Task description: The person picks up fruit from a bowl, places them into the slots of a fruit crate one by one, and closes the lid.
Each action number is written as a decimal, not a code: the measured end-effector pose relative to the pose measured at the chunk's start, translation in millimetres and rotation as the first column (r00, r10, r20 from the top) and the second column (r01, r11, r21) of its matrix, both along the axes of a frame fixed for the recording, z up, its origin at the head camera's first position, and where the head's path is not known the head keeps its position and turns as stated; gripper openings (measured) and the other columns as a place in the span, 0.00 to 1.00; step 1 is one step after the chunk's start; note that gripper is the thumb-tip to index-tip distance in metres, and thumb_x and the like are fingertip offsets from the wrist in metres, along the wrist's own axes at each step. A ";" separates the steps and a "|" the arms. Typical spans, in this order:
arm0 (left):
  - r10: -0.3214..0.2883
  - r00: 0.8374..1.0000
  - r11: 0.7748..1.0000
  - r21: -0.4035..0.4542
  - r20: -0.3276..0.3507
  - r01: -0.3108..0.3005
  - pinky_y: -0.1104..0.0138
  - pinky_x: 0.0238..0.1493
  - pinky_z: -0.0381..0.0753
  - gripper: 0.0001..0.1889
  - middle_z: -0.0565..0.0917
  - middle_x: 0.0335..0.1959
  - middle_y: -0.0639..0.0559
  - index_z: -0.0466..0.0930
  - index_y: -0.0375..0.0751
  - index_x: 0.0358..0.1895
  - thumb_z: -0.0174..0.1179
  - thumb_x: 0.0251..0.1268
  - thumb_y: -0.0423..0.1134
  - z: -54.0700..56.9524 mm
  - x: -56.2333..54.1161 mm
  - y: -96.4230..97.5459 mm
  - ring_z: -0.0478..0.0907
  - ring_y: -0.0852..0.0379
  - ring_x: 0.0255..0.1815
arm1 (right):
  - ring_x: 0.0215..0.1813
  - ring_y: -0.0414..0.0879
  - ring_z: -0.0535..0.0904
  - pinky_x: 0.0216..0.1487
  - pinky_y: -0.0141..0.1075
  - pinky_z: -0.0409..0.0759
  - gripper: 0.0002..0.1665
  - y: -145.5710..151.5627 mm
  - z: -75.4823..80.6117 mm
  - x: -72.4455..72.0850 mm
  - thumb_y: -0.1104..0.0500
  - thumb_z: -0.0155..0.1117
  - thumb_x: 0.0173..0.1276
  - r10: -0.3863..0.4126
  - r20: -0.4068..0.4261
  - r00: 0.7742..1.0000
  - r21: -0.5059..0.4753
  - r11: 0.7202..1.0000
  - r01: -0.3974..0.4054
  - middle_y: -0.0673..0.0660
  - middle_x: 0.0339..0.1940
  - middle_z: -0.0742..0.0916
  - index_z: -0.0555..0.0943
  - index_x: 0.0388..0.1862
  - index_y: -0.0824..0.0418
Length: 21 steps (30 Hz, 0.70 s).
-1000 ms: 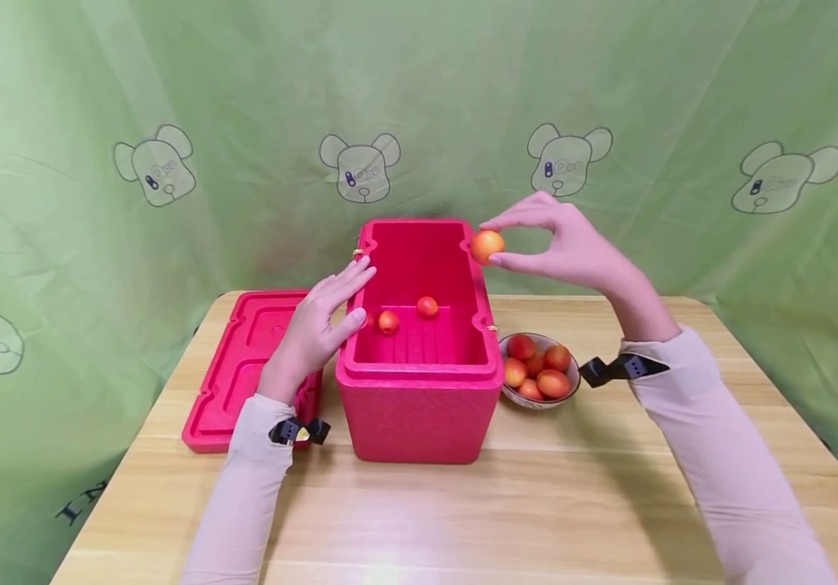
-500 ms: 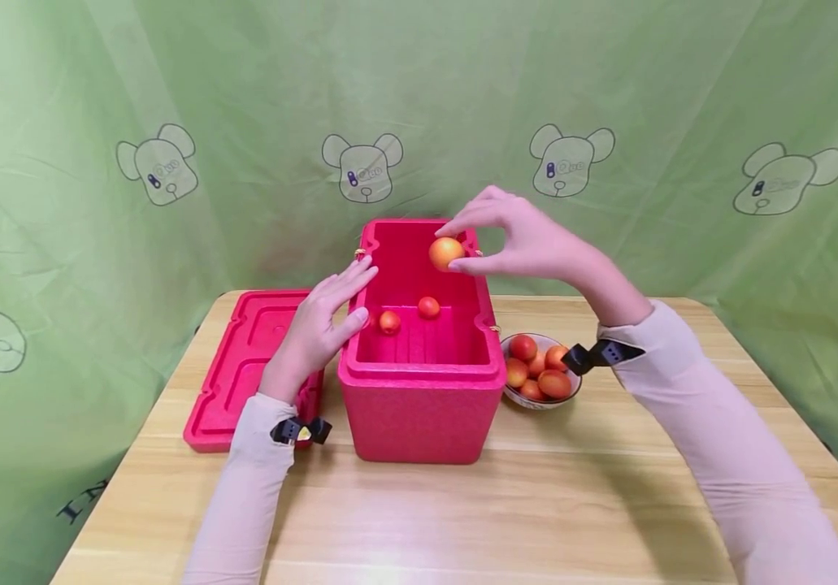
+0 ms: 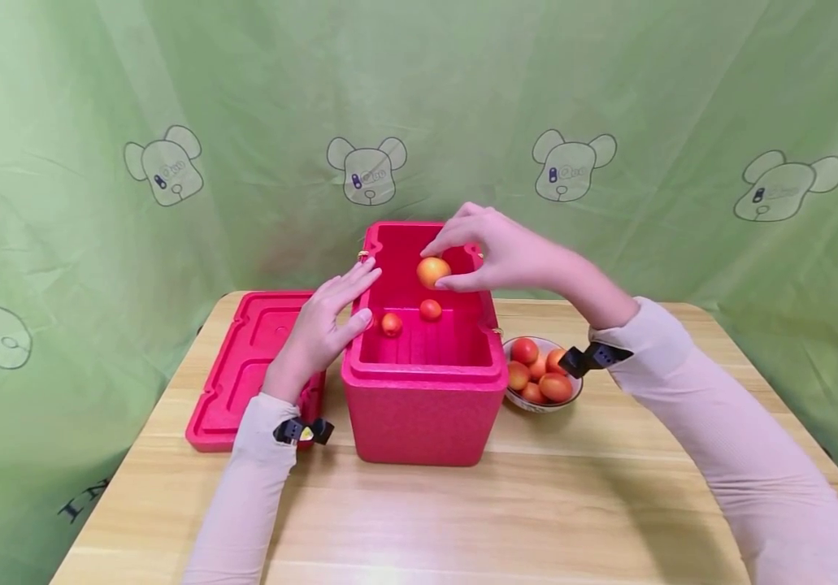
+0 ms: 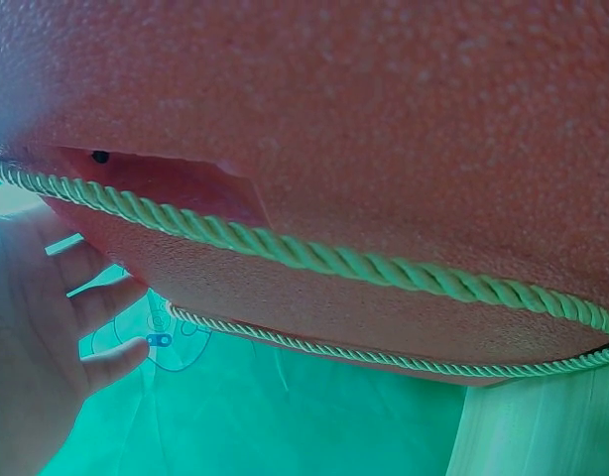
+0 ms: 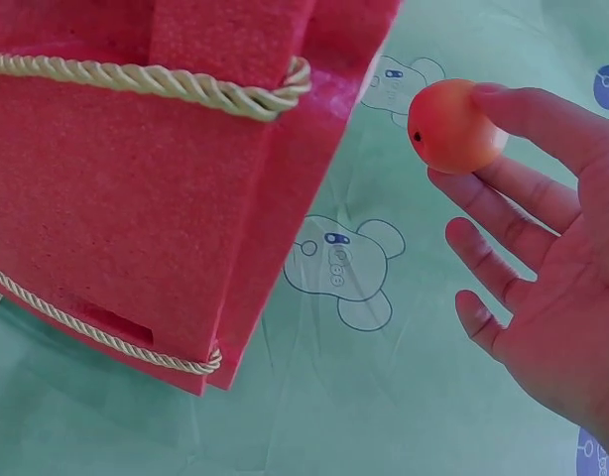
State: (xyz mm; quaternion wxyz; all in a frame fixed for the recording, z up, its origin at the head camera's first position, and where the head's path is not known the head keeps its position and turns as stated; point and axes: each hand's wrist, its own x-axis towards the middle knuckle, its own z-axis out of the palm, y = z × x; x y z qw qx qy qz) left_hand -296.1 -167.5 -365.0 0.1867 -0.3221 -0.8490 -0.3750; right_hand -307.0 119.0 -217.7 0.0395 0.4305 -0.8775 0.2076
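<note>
Filling the background, a green curtain (image 3: pixel 462 73) printed with cartoon bear heads (image 3: pixel 370 172) hangs behind a wood-grain surface (image 3: pixel 536 512). On that surface stands a lidless red foam box (image 3: pixel 424 422), its twisted rope handles (image 4: pixel 354 264) slung along the sides. Flat to its left lies the red lid (image 3: pixel 232 390), partly covered by the left arm.

The right arm reaches in from the right and bends at the wrist, so the right hand (image 3: pixel 506 250) hangs over the box's opening. Its grip is narrow: thumb and fingertips pinch one orange-yellow fruit (image 3: pixel 431 270), while the remaining fingers curve loosely away from it. The left hand (image 3: pixel 323 321) rests on the box's left rim, its fingers extended and spread, grasping nothing.

Just beside the box on the right sits a patterned bowl (image 3: pixel 541 409) of orange-red fruits (image 3: pixel 555 387). Inside the box, on its floor, a red fruit (image 3: pixel 430 309) and another small fruit (image 3: pixel 391 324) lie apart, below the pinched one.

One second ago the pinched fruit was at the box's right rim; now it is farther left and lower, above the interior. The left hand keeps its place.
</note>
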 end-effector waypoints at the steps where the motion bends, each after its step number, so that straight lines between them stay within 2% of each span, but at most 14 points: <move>1: 0.000 1.000 1.000 -0.002 0.001 0.000 0.46 0.81 0.54 0.33 0.62 0.81 0.56 0.65 0.52 0.78 0.52 0.70 0.50 0.3 -0.3 0.0 0.57 0.56 0.83 | 0.54 0.46 0.73 0.48 0.45 0.75 0.23 -0.7 -0.8 0.0 0.57 0.78 0.59 0.001 0.000 1.000 0.003 1.000 -0.001 0.52 0.51 0.89 0.88 0.55 0.56; 7: 0.001 1.000 1.000 -0.002 0.008 -0.001 0.46 0.81 0.54 0.33 0.62 0.81 0.56 0.64 0.53 0.78 0.51 0.70 0.52 1.9 0.3 0.6 0.57 0.57 0.83 | 0.55 0.47 0.73 0.55 0.47 0.68 0.24 -3.7 -9.3 -2.7 0.57 0.79 0.58 0.025 -0.016 1.000 0.020 0.999 -0.025 0.53 0.50 0.90 0.88 0.54 0.57; 14: -0.001 1.000 1.000 -0.003 0.007 0.001 0.46 0.81 0.54 0.33 0.63 0.81 0.55 0.65 0.51 0.78 0.52 0.70 0.50 0.4 -0.2 0.6 0.57 0.56 0.83 | 0.55 0.50 0.74 0.55 0.48 0.67 0.23 -3.8 -21.7 -5.7 0.57 0.78 0.58 0.045 -0.043 0.998 0.055 0.998 -0.042 0.55 0.50 0.91 0.88 0.54 0.60; 21: 0.002 1.000 1.000 -0.002 0.005 -0.002 0.46 0.81 0.54 0.33 0.63 0.81 0.55 0.64 0.54 0.78 0.50 0.71 0.52 0.6 0.2 0.4 0.57 0.57 0.83 | 0.56 0.51 0.75 0.55 0.49 0.67 0.23 -4.1 -23.6 -6.6 0.58 0.78 0.58 0.039 -0.053 0.998 0.056 0.998 -0.036 0.56 0.50 0.91 0.88 0.53 0.60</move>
